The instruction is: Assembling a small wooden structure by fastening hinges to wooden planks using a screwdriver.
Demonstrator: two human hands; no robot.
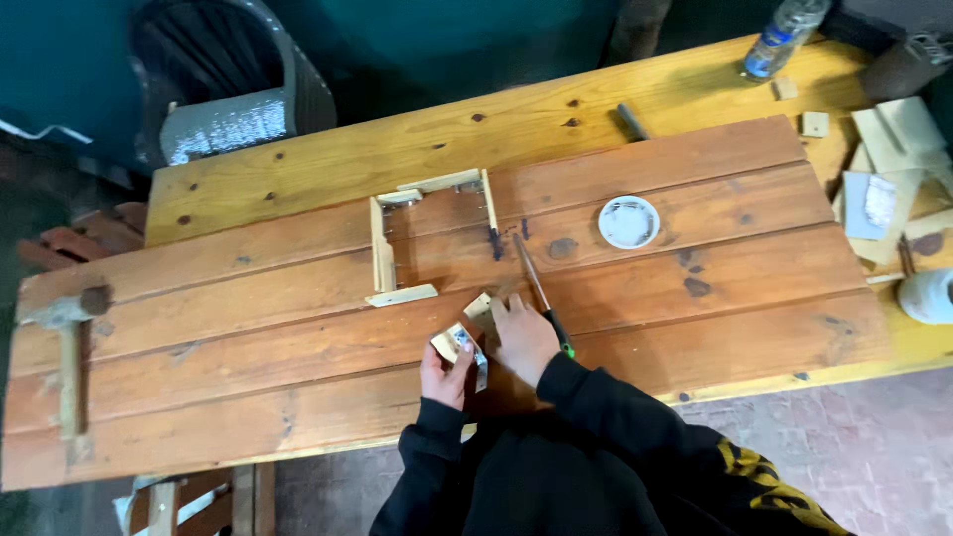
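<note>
Workbench (298, 169): yellow pine top, with a darker brown plank panel (645, 228) laid across it, taking up most of the surface. Dark teal wall beyond the far edge, reddish tiled floor (874, 437) to the right of the hands.

Mallet (65, 328) well left of the hands, at the panel's left end, handle pointing toward the near edge. Open three-sided frame of pale wood strips (382, 248) just beyond the hands, open side facing right. Pile of pale wood offcuts (893, 169) far right. Clear plastic bottle (784, 35) at the far right corner, lying tilted.

Containers: small round white dish (628, 221) beyond and right of the hands, holding something greyish, too small to identify. White tub or roll (928, 296) at the right edge, contents not visible.

Left hand (445, 377) closed around a small pale wood block with a metal bracket (462, 347), held just above the panel. Right hand (524, 337) fingers flat, resting on a second small wood piece (479, 306) on the panel, touching it, not clamped. Screwdriver with green handle tip (536, 288) lies just right of the right hand, touching its edge, tip pointing away toward the frame.
</note>
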